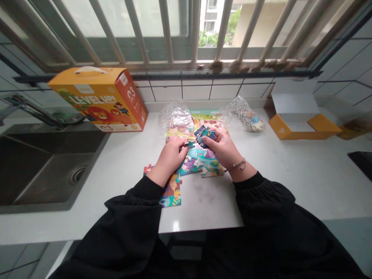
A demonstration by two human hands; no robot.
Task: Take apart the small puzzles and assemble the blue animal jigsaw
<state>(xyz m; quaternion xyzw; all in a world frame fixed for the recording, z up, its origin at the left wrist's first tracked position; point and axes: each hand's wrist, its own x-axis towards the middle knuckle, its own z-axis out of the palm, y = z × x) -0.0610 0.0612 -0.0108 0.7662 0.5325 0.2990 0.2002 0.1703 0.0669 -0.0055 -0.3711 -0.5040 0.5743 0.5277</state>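
My left hand point(170, 157) pinches a small teal puzzle piece point(191, 144) at its fingertips. My right hand point(222, 149) grips a small stack of blue puzzle pieces point(204, 134). Both hands hover over joined colourful puzzle sections point(200, 162) lying on the white counter point(276, 178). Another joined section point(171, 192) lies partly under my left wrist. A silver bracelet point(238, 165) circles my right wrist, and black sleeves cover both arms.
An orange puzzle box point(100, 99) stands at the back left beside a dark sink point(37, 166) and its tap point(31, 110). Two clear bags of pieces point(176, 118) point(247, 114) lie behind the puzzle. An open orange box tray point(302, 120) sits at the right. A barred window lies ahead.
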